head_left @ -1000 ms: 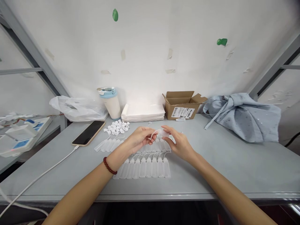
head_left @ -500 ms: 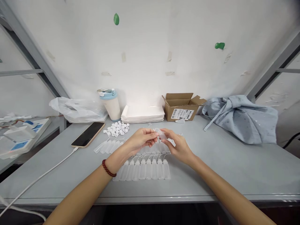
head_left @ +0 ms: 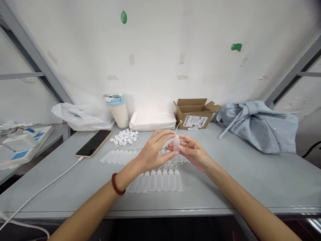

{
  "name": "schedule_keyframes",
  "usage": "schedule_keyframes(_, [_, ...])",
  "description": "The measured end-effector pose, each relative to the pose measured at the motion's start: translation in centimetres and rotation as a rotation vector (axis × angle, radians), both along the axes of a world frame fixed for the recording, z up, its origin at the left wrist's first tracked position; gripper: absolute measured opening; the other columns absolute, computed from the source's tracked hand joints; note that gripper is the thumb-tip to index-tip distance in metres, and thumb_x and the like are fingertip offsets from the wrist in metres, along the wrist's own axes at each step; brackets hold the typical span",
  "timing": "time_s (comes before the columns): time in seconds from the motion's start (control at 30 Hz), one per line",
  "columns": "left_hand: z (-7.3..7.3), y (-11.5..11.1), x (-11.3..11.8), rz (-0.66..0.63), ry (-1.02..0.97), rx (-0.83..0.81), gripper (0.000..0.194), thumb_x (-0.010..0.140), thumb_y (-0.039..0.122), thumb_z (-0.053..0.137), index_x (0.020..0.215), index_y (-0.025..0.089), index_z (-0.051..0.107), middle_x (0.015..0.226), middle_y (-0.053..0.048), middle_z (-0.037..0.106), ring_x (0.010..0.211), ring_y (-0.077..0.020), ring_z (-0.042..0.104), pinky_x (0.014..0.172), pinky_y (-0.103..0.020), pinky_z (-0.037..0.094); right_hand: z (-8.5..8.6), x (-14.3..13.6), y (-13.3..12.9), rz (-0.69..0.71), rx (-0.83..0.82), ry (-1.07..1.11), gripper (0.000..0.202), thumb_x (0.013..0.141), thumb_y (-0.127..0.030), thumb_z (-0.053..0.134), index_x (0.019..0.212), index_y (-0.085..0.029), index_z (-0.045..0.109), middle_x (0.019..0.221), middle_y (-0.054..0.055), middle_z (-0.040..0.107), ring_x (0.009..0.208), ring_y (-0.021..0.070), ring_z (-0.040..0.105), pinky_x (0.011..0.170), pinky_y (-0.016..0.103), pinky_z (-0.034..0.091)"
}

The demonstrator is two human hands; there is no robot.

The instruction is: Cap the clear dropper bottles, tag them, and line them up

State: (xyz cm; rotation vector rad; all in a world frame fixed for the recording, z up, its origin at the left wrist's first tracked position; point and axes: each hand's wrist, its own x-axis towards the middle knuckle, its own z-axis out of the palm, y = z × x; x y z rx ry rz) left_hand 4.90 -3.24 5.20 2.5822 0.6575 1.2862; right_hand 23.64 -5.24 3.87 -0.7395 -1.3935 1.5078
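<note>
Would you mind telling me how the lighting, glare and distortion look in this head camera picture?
Head view: even, soft light, with a bright glare patch on the wall above the stack of white trays; wide-angle bending slants the frame bars at both edges; the small bottle between left hand and right hand is translucent, so its edges read faintly.

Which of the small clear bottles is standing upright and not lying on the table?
The bottle held between both hands, above the rows lying flat on the table.
</note>
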Motion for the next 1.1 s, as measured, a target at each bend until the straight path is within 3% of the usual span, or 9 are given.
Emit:
schedule_keyframes(0.1, [-0.3, 0.0, 0.0, -0.033, 0.071, 0.093, 0.047, 0.082, 0.030, 0.062, 0.125, 0.018, 0.048, 0.124, -0.014, 0.056, 0.114, -0.0267, 0.049, 0.095, -0.047, 0.042, 0.2, 0.1, 0.0, 0.041, -0.038, -0.014, 0.043, 0.078, -0.036, 0.065, 0.117, -0.022, 0.053, 0.107, 0.011, 0.069, 0.103, 0.0258, 0.064, 0.092, 0.046, 0.046])
schedule_keyframes(0.23, [-0.4, 0.1, 0.0, -0.031, 0.092, 0.108, 0.045, 0.083, 0.028, 0.060, 0.126, 0.017, 0.048, 0.123, -0.013, 0.056, 0.114, -0.0260, 0.049, 0.094, -0.045, 0.043, 0.2, 0.1, -0.1, 0.065, -0.046, -0.019, 0.043, 0.079, -0.035, 0.063, 0.119, -0.022, 0.054, 0.105, 0.011, 0.070, 0.102, 0.0249, 0.064, 0.091, 0.044, 0.046])
schedule_keyframes(0.47, [0.1, -0.3, -0.1, -0.034, 0.138, 0.074, 0.033, 0.083, 0.027, 0.060, 0.114, 0.019, 0.056, 0.119, -0.011, 0.058, 0.110, -0.0250, 0.050, 0.093, -0.042, 0.042, 0.6, 1.0, 0.0, 0.093, 0.058, -0.123, 0.034, 0.083, -0.033, 0.060, 0.115, -0.020, 0.060, 0.100, 0.008, 0.070, 0.096, 0.0213, 0.065, 0.087, 0.040, 0.048])
schedule_keyframes(0.63, [0.8, -0.6, 0.3, -0.049, 0.184, 0.005, 0.039, 0.079, 0.030, 0.064, 0.116, 0.019, 0.055, 0.118, -0.009, 0.059, 0.109, -0.0255, 0.048, 0.094, -0.043, 0.041, 1.0, 2.3, 0.3, 0.084, 0.094, -0.287, 0.028, 0.083, -0.035, 0.060, 0.105, -0.019, 0.068, 0.095, 0.005, 0.071, 0.091, 0.0195, 0.064, 0.085, 0.037, 0.048])
schedule_keyframes(0.8, [1.3, -1.3, 0.7, -0.065, 0.224, -0.044, 0.044, 0.079, 0.025, 0.064, 0.121, 0.020, 0.051, 0.119, -0.009, 0.058, 0.110, -0.0267, 0.047, 0.094, -0.044, 0.041, 1.6, 3.8, 0.8, 0.097, 0.105, -0.318, 0.023, 0.080, -0.033, 0.062, 0.097, -0.019, 0.071, 0.080, 0.003, 0.071, 0.077, 0.0172, 0.066, 0.077, 0.033, 0.051])
schedule_keyframes(0.87, [1.4, -1.7, 0.8, -0.068, 0.226, -0.065, 0.047, 0.079, 0.025, 0.065, 0.122, 0.021, 0.049, 0.119, -0.010, 0.058, 0.111, -0.0269, 0.046, 0.093, -0.044, 0.041, 1.6, 4.6, 1.3, 0.032, 0.096, -0.310, 0.022, 0.079, -0.033, 0.063, 0.093, -0.018, 0.071, 0.078, 0.004, 0.071, 0.074, 0.0177, 0.067, 0.072, 0.032, 0.051])
schedule_keyframes(1.1, [0.1, -4.0, 1.3, -0.177, 0.304, -0.219, 0.046, 0.075, 0.029, 0.070, 0.116, 0.020, 0.051, 0.116, -0.010, 0.058, 0.112, -0.0265, 0.045, 0.092, -0.042, 0.042, 0.4, 7.5, 3.7, -0.434, 0.058, -0.291, 0.025, 0.073, -0.036, 0.067, 0.085, -0.014, 0.069, 0.078, 0.008, 0.070, 0.063, 0.0153, 0.063, 0.060, 0.029, 0.049])
